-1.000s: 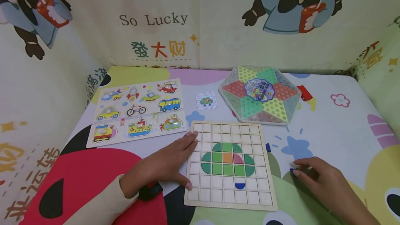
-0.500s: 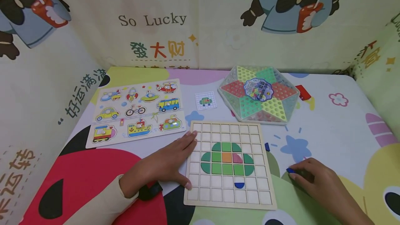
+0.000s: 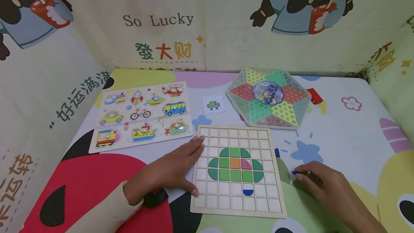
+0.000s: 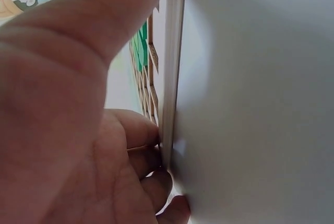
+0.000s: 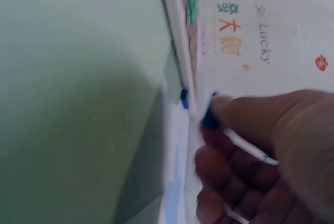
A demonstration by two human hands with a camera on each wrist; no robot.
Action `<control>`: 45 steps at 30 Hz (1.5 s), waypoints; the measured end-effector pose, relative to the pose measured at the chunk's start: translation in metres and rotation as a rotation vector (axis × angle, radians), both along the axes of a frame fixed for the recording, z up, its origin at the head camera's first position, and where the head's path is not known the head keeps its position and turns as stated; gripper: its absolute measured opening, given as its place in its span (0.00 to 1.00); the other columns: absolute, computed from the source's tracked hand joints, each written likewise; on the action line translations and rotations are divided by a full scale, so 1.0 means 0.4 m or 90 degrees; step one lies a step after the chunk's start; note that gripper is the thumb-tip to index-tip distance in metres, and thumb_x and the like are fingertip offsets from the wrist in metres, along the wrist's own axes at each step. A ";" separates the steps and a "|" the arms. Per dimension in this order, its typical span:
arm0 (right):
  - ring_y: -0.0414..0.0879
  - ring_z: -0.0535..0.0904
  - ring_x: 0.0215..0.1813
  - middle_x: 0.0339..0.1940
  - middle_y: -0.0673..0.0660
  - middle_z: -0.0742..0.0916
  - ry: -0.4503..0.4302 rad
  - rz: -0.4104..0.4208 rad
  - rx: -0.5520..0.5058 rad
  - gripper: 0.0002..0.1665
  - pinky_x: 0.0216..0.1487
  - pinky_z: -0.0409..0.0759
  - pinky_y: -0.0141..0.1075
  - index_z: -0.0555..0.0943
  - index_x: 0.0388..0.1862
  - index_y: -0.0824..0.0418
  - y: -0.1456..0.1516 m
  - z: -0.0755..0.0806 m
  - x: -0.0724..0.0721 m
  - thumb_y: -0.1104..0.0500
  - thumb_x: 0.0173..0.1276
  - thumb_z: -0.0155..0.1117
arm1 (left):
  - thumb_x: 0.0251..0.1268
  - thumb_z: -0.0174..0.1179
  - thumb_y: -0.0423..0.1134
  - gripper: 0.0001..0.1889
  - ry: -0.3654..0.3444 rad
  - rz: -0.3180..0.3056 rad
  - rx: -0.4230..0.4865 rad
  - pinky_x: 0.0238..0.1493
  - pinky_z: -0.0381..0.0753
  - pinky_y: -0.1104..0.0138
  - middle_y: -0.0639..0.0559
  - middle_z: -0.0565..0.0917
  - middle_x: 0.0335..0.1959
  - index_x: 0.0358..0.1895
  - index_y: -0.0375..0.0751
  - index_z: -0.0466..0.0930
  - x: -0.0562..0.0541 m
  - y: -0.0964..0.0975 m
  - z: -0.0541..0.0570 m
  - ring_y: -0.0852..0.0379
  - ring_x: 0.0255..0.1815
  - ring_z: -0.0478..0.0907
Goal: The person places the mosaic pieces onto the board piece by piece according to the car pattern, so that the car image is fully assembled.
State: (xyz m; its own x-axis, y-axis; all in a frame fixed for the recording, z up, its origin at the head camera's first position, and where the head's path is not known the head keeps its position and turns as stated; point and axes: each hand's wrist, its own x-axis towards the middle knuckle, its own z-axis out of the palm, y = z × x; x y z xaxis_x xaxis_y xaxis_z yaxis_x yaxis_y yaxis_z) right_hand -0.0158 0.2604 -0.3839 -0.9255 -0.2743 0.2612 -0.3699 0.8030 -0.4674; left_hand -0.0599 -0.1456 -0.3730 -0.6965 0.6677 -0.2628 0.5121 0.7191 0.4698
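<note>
A wooden grid board [image 3: 201,204] lies on the table with green, orange and pink pieces forming a shape in its middle. Below them sits a blue half-round piece [image 3: 248,192] in one cell. My left hand [image 3: 168,166] rests against the board's left edge, thumb and fingers spread along it; the left wrist view shows the fingers [image 4: 141,130] touching the rim. To the right of the board, my right hand [image 3: 330,186] pinches a small blue piece [image 5: 211,115] between thumb and finger, held off the board. Another blue piece [image 3: 277,152] lies beside the board's right edge.
A vehicle puzzle board [image 3: 127,118] lies at the left back. Behind the grid board are a small pattern card [image 3: 213,104] and a hexagonal checkers box [image 3: 268,112]. A printed curtain [image 3: 226,39] closes off the table's back and sides.
My right hand has shifted slightly left with the pinched blue piece, toward the board. The left hand stays against the board's edge.
</note>
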 end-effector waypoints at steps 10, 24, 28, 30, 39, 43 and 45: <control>0.34 0.76 0.32 0.36 0.42 0.83 -0.021 0.192 -0.159 0.27 0.31 0.74 0.22 0.84 0.43 0.49 -0.081 0.021 -0.034 0.75 0.50 0.74 | 0.39 0.74 0.63 0.63 -0.004 0.007 0.006 0.70 0.59 0.53 0.47 0.45 0.79 0.77 0.38 0.51 0.002 -0.004 -0.002 0.49 0.78 0.38; 0.36 0.76 0.33 0.39 0.46 0.84 -0.078 0.292 -0.219 0.18 0.31 0.75 0.24 0.84 0.44 0.54 -0.152 0.009 -0.044 0.73 0.60 0.69 | 0.39 0.74 0.64 0.63 -0.001 0.005 0.007 0.70 0.58 0.54 0.47 0.45 0.79 0.77 0.38 0.51 0.002 -0.003 -0.004 0.49 0.78 0.38; 0.37 0.73 0.30 0.36 0.48 0.84 -0.113 0.339 -0.262 0.17 0.27 0.74 0.27 0.84 0.44 0.54 -0.174 0.000 -0.044 0.71 0.60 0.69 | 0.39 0.74 0.64 0.63 0.001 0.005 0.009 0.70 0.59 0.53 0.47 0.45 0.79 0.77 0.37 0.51 0.001 -0.005 -0.004 0.48 0.78 0.38; 0.37 0.76 0.32 0.37 0.48 0.85 -0.153 0.364 -0.286 0.16 0.29 0.77 0.28 0.83 0.44 0.54 -0.187 -0.002 -0.043 0.71 0.62 0.68 | 0.39 0.74 0.64 0.63 0.002 0.006 0.008 0.70 0.59 0.54 0.47 0.45 0.79 0.77 0.37 0.51 0.001 -0.006 -0.005 0.49 0.78 0.38; 0.40 0.80 0.39 0.40 0.48 0.85 -0.199 0.421 -0.330 0.14 0.36 0.81 0.31 0.84 0.44 0.54 -0.230 -0.011 -0.030 0.70 0.64 0.67 | 0.39 0.74 0.62 0.62 -0.012 0.007 0.011 0.70 0.59 0.53 0.47 0.45 0.79 0.77 0.38 0.52 0.002 -0.003 -0.005 0.49 0.78 0.38; 0.40 0.80 0.42 0.40 0.46 0.86 -0.191 0.420 -0.304 0.11 0.41 0.80 0.32 0.84 0.44 0.53 -0.239 -0.014 -0.034 0.66 0.65 0.66 | 0.39 0.74 0.63 0.62 -0.006 0.002 0.009 0.70 0.58 0.54 0.47 0.45 0.79 0.77 0.38 0.52 0.001 -0.003 -0.003 0.49 0.78 0.38; 0.40 0.80 0.43 0.40 0.44 0.86 -0.194 0.417 -0.290 0.09 0.42 0.80 0.32 0.84 0.43 0.53 -0.240 -0.015 -0.035 0.64 0.67 0.66 | 0.39 0.74 0.63 0.62 -0.004 0.001 0.010 0.71 0.58 0.54 0.47 0.45 0.79 0.77 0.37 0.51 0.000 -0.002 -0.002 0.49 0.78 0.38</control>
State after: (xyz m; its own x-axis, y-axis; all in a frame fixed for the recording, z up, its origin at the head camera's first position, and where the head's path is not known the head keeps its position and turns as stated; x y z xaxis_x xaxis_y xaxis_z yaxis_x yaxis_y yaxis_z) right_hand -0.0299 0.1644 -0.3901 -0.6644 -0.7074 0.2411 -0.4998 0.1807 -0.8471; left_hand -0.0601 -0.1466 -0.3737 -0.6958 0.6707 -0.2569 0.5078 0.7123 0.4845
